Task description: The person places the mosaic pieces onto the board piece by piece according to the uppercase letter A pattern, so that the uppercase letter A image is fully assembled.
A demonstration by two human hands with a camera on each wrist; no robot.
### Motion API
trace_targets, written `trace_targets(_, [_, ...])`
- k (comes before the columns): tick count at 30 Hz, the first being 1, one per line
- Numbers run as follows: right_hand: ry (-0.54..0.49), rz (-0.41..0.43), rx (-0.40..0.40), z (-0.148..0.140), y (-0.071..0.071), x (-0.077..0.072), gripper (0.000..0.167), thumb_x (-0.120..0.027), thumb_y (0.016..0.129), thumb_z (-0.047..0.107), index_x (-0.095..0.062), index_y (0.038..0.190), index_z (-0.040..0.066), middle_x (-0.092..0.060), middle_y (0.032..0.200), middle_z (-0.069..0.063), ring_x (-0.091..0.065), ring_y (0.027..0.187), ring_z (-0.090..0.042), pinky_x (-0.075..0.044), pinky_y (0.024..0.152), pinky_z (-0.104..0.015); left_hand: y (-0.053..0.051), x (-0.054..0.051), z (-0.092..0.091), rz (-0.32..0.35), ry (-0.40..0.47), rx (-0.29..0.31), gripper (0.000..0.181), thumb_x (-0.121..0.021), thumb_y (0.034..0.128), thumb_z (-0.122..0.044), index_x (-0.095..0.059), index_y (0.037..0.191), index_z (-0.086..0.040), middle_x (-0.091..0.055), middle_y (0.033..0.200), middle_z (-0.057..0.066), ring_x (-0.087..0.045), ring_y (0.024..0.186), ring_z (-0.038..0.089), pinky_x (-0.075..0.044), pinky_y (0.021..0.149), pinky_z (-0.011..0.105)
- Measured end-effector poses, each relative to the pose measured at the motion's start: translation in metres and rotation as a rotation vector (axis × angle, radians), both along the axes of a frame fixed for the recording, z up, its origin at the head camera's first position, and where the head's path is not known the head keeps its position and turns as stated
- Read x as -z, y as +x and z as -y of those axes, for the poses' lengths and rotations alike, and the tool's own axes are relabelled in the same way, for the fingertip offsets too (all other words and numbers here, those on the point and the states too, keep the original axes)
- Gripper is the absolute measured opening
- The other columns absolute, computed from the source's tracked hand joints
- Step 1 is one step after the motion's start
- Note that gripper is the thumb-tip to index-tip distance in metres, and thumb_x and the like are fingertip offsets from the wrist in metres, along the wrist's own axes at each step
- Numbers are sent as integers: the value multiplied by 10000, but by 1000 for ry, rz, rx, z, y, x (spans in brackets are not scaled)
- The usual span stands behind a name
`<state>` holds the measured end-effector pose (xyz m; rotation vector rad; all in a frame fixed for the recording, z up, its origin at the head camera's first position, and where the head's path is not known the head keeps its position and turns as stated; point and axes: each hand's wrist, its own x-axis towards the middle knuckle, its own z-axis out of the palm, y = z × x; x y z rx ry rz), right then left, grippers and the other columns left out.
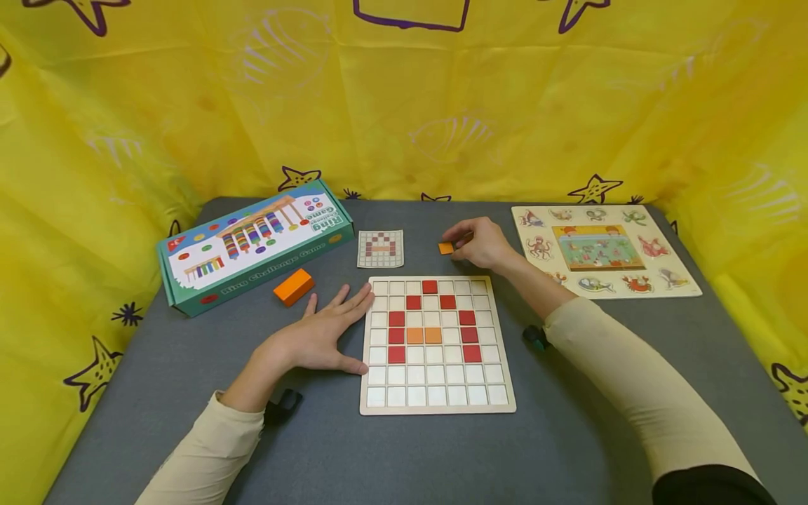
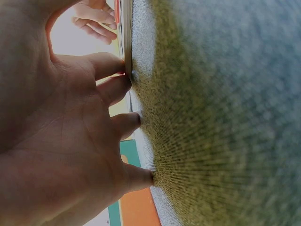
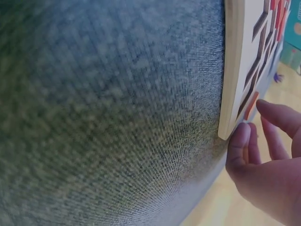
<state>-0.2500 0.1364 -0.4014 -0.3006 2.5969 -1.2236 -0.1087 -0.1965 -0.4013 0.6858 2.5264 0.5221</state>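
A square wooden grid board (image 1: 438,410) lies flat, its cells holding white tiles, several red tiles (image 1: 467,318) in an arch and two orange tiles (image 1: 423,336). My left hand (image 1: 322,337) rests on the table with fingers spread, its thumb and index fingertip touching the board's left edge. Beyond the board's far edge, my right hand (image 1: 481,244) pinches a small orange tile (image 1: 445,248) between thumb and finger, low over the table. Another bit of orange shows among its fingers, too hidden to tell. Behind the board lies a small pattern card (image 1: 381,249) printed with a similar grid.
An orange block (image 1: 294,287) lies left of the board, beside a Ring Challenge Game box (image 1: 255,245). A sea-animal puzzle board (image 1: 606,251) lies at the back right. Yellow patterned cloth (image 1: 404,105) hangs behind the grey table (image 1: 416,463).
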Motion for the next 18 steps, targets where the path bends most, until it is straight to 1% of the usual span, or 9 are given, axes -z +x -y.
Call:
trace_targets(5, [33,-19,-28,1,-3,2,345,-785,858,-32,-775,1192,58,-735,1190,-158,-643,1027,-290,-533,814,-341,0,0,-1,-1,-1,2,1219,-846,791,-592,-119,1691,-209,8,1774,-14,24,1624,406,73,1156,813])
trace_targets(12, [64,-44,-37,2,-5,4,318,-783,866,-20,-783,1173,64,-745,1168,-152,-650,1038,-292,-553,844,-388,1,-1,-1,-1,2,0,1216,-850,792,-583,-120,1691,-211,11,1774,-20,22,1625,402,77,1157,811])
trace_targets(18, [82,-49,-48,3,-5,4,297,-778,886,1,-785,1178,54,-755,1160,-162,-652,1039,-294,-552,865,-399,0,-1,0,-2,2,-1,1216,-847,792,-590,-121,1691,-211,12,1774,-18,19,1625,404,76,1157,811])
